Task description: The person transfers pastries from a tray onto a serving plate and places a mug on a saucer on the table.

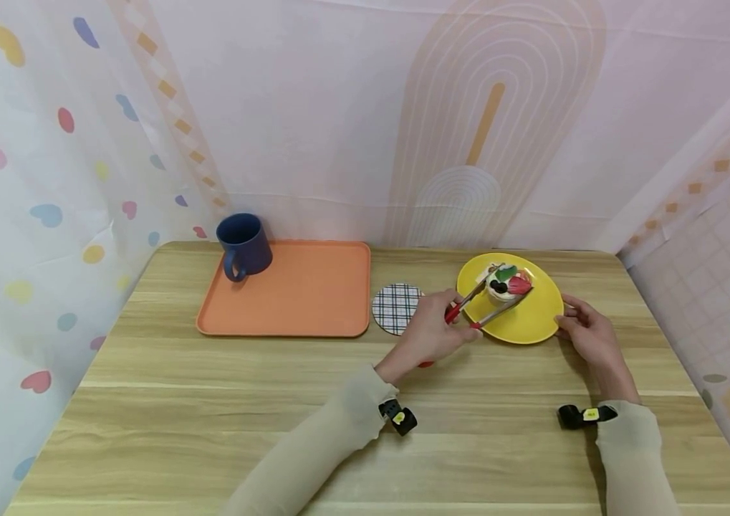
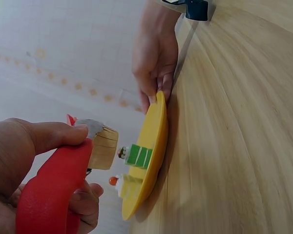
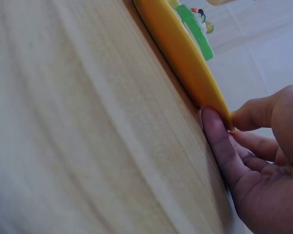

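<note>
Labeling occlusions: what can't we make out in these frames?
Head: most of the cake slices, behind the cupcake.
Head: lower-right edge of the coaster, behind the left grip.
Head: inner bottom of the mug, behind its near wall.
Left wrist: part of the red tongs, cut off by the bottom edge.
Right wrist: part of the plate, cut off by the top edge.

The left hand (image 1: 430, 331) grips tongs (image 1: 453, 313) around a cake (image 1: 501, 292), the right hand (image 1: 592, 337) holding a yellow plate (image 1: 528, 327)

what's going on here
A person's left grip holds red-handled tongs around a fruit-topped cupcake, above a yellow plate. The right grip holds the plate by its edge. A green cake and a yellow cake sit on the plate. To the left, a blue mug stands on an orange tray.
</note>
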Demonstrator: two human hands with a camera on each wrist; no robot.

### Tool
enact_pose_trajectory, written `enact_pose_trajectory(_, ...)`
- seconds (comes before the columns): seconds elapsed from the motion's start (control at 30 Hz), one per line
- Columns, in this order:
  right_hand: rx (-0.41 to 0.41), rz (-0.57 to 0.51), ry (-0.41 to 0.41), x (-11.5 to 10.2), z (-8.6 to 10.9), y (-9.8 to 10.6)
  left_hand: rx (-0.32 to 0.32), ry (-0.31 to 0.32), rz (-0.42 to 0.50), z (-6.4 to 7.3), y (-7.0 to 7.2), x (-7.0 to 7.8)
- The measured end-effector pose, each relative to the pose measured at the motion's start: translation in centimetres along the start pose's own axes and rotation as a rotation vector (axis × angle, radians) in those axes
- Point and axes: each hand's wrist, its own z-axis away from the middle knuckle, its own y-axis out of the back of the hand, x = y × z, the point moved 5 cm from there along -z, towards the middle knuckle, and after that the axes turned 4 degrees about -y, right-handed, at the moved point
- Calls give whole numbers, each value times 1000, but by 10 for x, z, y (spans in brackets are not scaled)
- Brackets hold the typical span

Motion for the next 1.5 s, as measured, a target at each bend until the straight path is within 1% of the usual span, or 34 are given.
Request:
enact_pose_trajectory(0.23, 5, 4, -11, 1, 0, 0, -48, 44, -33, -6, -10, 8)
enact_pose_trajectory(0.47, 2, 14, -9, -1, 0, 0, -62, 33, -55, -12, -19, 13)
enact_pose_trajectory(0.6, 0, 22, -11, -2, 0, -1, -83, 40, -74, -13, -24, 15)
enact_pose_trajectory(0.77, -3, 16, -11, -2, 0, -1, -106, 59, -69, -15, -34, 16)
enact_pose_trajectory(1.03, -13, -6, 10, -2, -1, -2, -106, 68, -83, -19, -44, 18)
enact_pose_trajectory(1.23, -20, -6, 7, -2, -1, -4, -110, 92, -97, -22, -50, 16)
enact_pose_trajectory(1.5, -23, 0, 5, -1, -3, -4, -95, 77, -120, -26, -57, 14)
